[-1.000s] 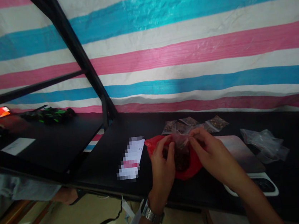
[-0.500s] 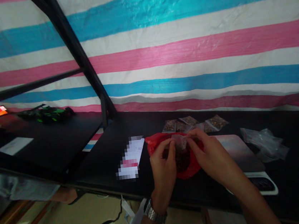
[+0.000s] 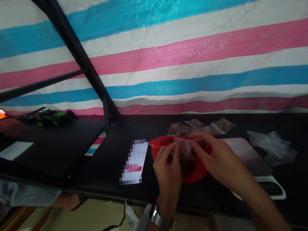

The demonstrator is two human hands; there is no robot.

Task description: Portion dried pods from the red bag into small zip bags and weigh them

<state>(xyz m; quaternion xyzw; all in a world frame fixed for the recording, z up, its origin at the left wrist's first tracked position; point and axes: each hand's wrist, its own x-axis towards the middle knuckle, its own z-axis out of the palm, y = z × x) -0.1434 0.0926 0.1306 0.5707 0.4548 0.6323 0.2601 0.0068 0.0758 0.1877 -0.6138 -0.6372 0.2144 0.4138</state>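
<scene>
the left hand (image 3: 167,167) and right hand (image 3: 216,154) are pinching a small clear bag (image 3: 184,147) from opposite sides, so it is sitting between their fingertips above the open red bag (image 3: 202,171), its long axis being unclear.

The bare, curled left hand (image 3: 167,167) pinches, angled toward one o'clock; the bare, curled right hand (image 3: 215,154) pinches toward eleven.

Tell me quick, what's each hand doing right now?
Left hand: closed, thumb and finger pinching one side of a small clear bag over the red bag.
Right hand: closed, pinching the small clear bag's other side.
</scene>
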